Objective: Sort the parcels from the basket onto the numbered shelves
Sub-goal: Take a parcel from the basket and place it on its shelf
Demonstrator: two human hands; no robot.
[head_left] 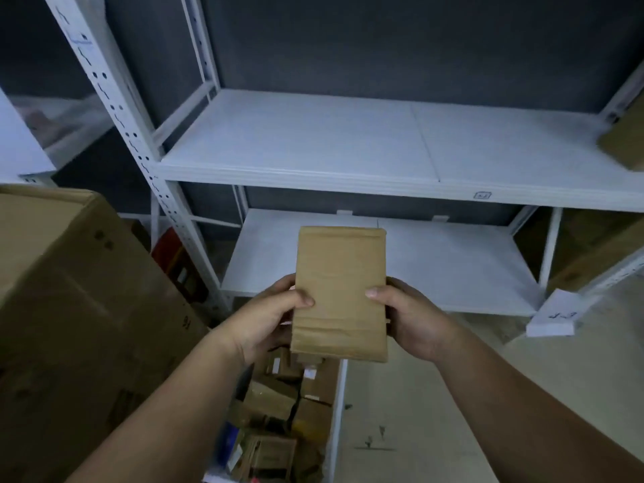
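A brown parcel [339,294] sits upright between both hands before the white shelves [348,148]. The left hand [265,318] grasps its 9 o'clock edge, the right hand [411,318] its 3 o'clock edge, thumbs on the front. The basket [278,413] of parcels lies at 6 o'clock

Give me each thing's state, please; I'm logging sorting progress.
Brown parcel: held up by both hands.
Left hand: grips parcel's left edge.
Right hand: grips its right edge.
Upper shelf: one brown parcel at far right.
Basket: holds parcels.
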